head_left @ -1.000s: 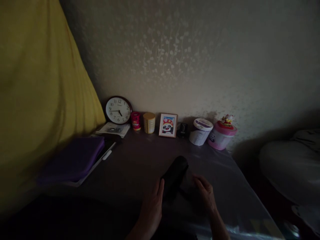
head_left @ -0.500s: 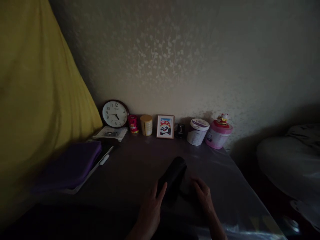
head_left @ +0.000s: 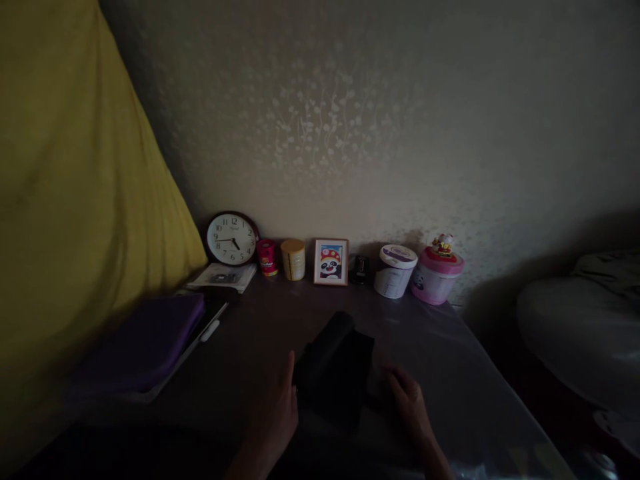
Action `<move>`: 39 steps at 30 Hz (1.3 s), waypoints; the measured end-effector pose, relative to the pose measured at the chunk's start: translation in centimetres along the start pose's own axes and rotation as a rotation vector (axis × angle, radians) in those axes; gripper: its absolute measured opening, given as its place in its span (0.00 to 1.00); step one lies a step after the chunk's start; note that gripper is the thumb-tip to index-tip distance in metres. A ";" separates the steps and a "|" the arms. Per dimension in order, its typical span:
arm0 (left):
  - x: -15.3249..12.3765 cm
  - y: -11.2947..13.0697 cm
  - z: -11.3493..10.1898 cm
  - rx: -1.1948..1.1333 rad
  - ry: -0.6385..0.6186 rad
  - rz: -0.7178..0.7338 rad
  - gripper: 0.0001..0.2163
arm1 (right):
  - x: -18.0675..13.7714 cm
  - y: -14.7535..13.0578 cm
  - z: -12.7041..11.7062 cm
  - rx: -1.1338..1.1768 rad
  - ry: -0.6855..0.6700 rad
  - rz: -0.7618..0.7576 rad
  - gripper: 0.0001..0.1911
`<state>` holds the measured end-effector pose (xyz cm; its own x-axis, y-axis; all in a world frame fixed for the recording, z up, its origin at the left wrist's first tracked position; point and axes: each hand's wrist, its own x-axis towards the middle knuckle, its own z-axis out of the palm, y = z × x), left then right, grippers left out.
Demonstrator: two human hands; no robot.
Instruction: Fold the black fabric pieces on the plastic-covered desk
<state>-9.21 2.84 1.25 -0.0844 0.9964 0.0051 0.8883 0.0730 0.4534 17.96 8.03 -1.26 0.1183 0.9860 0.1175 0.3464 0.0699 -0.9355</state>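
A black roll of fabric-like material (head_left: 325, 350) lies slanted on the table, with a dark flap (head_left: 353, 377) spread out from its right side. At the roll's left end is my left hand (head_left: 273, 413), its thumb pointing up along the edge and its other fingers largely hidden; it appears to grip the roll. My right hand (head_left: 407, 400) is to the right of the flap, fingers curled into a pinch. A thin dark strap (head_left: 373, 401) seems to run from the flap to those fingers, though dim light blurs it.
Along the wall stand a clock (head_left: 233, 238), a pink can (head_left: 267, 258), a yellow canister (head_left: 293, 260), a framed panda picture (head_left: 331, 262), a white tub (head_left: 395, 272) and a pink tub (head_left: 437, 277). A purple case (head_left: 140, 343) lies left, beside a yellow curtain (head_left: 75, 187).
The black roll has shifted left and its flap now spreads wider to the right. My left hand has moved left with it; my right hand stays nearly in place.
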 end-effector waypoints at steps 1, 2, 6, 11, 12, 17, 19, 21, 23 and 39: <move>-0.4 0.0 0.1 0.034 0.031 0.014 0.26 | 0.0 0.1 0.0 0.006 0.003 -0.005 0.20; -0.9 -0.1 0.4 0.067 0.049 0.036 0.26 | 0.0 0.1 0.0 0.010 0.007 -0.011 0.20; -1.2 -0.4 1.7 0.135 0.066 0.168 0.27 | 0.0 0.4 0.1 0.005 -0.008 -0.016 0.20; 0.3 -1.0 1.3 0.179 0.067 0.090 0.30 | 0.0 0.1 0.1 -0.010 -0.024 -0.037 0.19; 0.5 -0.9 1.1 0.183 0.048 0.068 0.31 | 0.0 0.0 0.1 -0.013 -0.017 -0.042 0.19; 1.3 -0.2 0.3 0.232 0.016 0.041 0.36 | 0.0 0.0 0.1 -0.016 0.004 -0.039 0.20; 1.9 -0.3 0.0 0.131 -0.017 0.021 0.36 | 0.0 0.1 0.1 -0.021 0.006 -0.050 0.21; 2.5 -0.5 -0.7 -0.035 -0.049 0.020 0.34 | 0.0 0.2 0.1 -0.026 0.011 -0.065 0.21; 3.1 -0.8 -1.7 -0.158 -0.078 0.031 0.32 | 0.0 0.2 0.1 -0.028 0.010 -0.068 0.21; 1.8 2.2 -6.3 -0.494 -0.117 0.037 0.19 | -0.7 -1.0 -0.3 0.072 0.044 -0.050 0.22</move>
<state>-10.27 4.56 7.86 0.0197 0.9981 -0.0580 0.5680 0.0366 0.8222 17.80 7.23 -0.30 0.1434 0.9736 0.1779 0.2851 0.1315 -0.9494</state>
